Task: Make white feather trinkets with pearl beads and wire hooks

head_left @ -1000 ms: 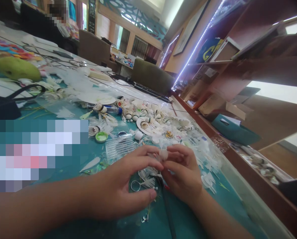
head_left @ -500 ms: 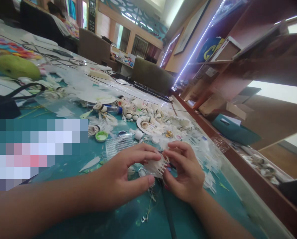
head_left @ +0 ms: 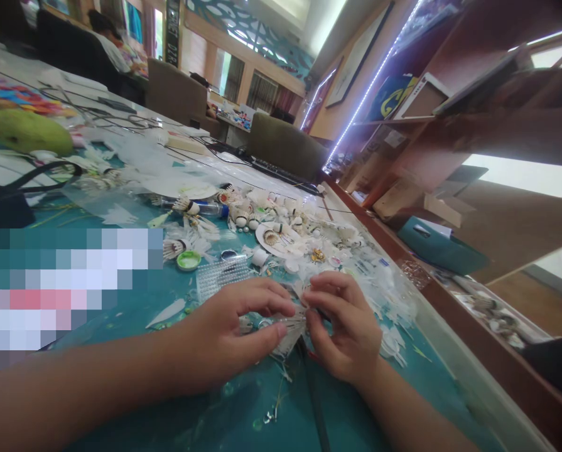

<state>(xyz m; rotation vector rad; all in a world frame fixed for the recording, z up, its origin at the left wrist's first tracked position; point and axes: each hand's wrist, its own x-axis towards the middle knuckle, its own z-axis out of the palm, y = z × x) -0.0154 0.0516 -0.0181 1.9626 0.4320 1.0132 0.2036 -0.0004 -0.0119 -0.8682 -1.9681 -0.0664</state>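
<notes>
Between my hands is a white, fan-shaped feather piece [head_left: 294,334] with thin ribs, held just above the teal mat [head_left: 177,420]. My left hand [head_left: 243,323] grips its left side between thumb and fingertips. At its right edge, the bent fingers and thumb of my right hand [head_left: 344,326] pinch it; part of the piece is hidden behind them. Close beyond lie a clear sheet of small beads [head_left: 221,276], a white cap [head_left: 260,257] and a green paint pot [head_left: 189,260]. A single white feather [head_left: 166,312] rests left of my left hand.
Behind my hands spreads a heap of shuttlecocks [head_left: 252,220] and feather scraps, with a small white plate [head_left: 278,240] among them. A green mango [head_left: 30,132] sits far left. A dark cable [head_left: 316,402] runs toward me. A person [head_left: 108,47] sits at the back left.
The feather piece has turned: its toothed edge faced right, and now its ribs fan downward. My right hand has shifted slightly left, and the whole view has moved a little.
</notes>
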